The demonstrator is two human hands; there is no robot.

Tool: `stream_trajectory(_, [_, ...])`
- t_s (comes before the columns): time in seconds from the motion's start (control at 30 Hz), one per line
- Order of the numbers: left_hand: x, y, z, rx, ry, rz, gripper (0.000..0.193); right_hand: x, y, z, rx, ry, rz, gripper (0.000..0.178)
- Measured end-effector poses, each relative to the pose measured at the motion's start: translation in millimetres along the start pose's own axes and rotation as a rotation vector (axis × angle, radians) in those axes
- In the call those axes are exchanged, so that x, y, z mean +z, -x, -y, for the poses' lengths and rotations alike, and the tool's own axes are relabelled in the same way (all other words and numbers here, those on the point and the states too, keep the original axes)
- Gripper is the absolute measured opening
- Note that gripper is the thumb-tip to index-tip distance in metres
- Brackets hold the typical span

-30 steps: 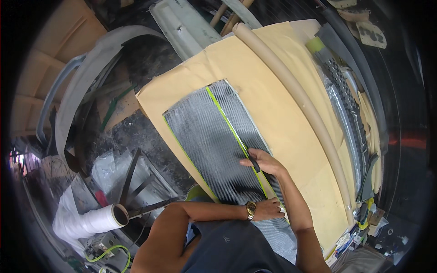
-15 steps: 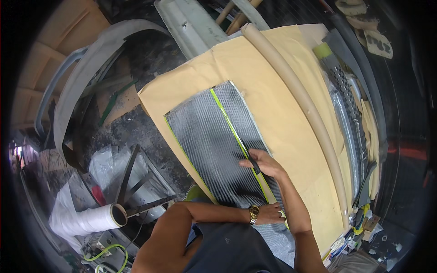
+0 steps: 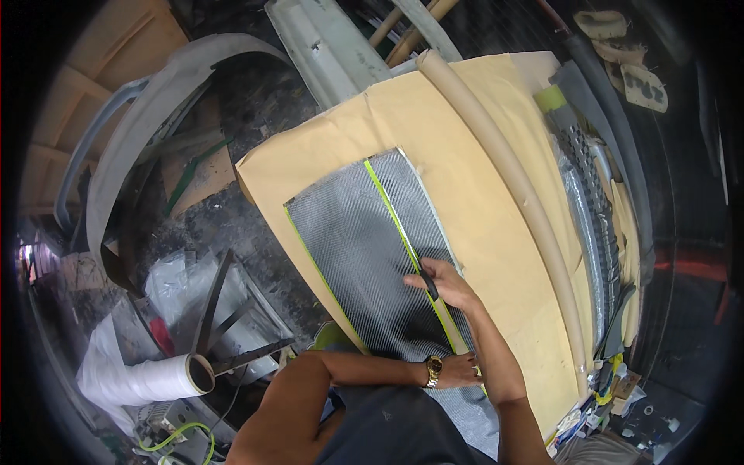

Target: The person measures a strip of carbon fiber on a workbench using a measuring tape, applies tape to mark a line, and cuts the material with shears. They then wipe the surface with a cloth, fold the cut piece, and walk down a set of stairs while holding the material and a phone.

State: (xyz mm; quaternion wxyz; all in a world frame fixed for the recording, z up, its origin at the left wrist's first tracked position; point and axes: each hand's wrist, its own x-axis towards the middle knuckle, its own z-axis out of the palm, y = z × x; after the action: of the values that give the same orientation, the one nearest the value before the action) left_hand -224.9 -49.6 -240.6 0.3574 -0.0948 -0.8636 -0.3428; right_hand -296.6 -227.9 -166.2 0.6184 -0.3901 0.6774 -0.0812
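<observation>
A: Near edge of the paper-covered tabletop (image 3: 473, 209), what's on your feed?

B: Left hand (image 3: 460, 372) on the woven grey cloth (image 3: 356, 248), fingers curled; pinching or pressing, I can't tell remotely

A: Farther in?

B: Right hand (image 3: 452, 284), fingers closed round black-handled scissors (image 3: 429, 285) by the green tape (image 3: 379, 186); cloth lies along the left edge

A: Risk?

B: Slack left hand, I'd judge: cloth could skew, blades stray off the tape

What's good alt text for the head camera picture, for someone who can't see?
A person's right hand holds a black-handled tool at a green strip on dark woven cloth. The left hand lies nearer the body; tan paper lies under the cloth.
</observation>
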Motion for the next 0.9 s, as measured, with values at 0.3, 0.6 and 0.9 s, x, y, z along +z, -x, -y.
stream_trajectory(0.3, [11.0,4.1,-2.8,0.014,-0.01,0.026,0.024,1.1,-10.9,-0.6,-0.148,-0.098,-0.035,0.044])
stream_trajectory(0.6, [12.6,5.3,1.6,0.009,0.046,0.027,0.023,-3.5,-16.8,0.0,-0.134,-0.032,-0.022,0.042])
stream_trajectory(0.9, [14.8,5.1,1.8,-0.023,0.14,0.177,0.027,-8.6,-19.1,19.7,-0.098,-0.078,0.021,0.042])
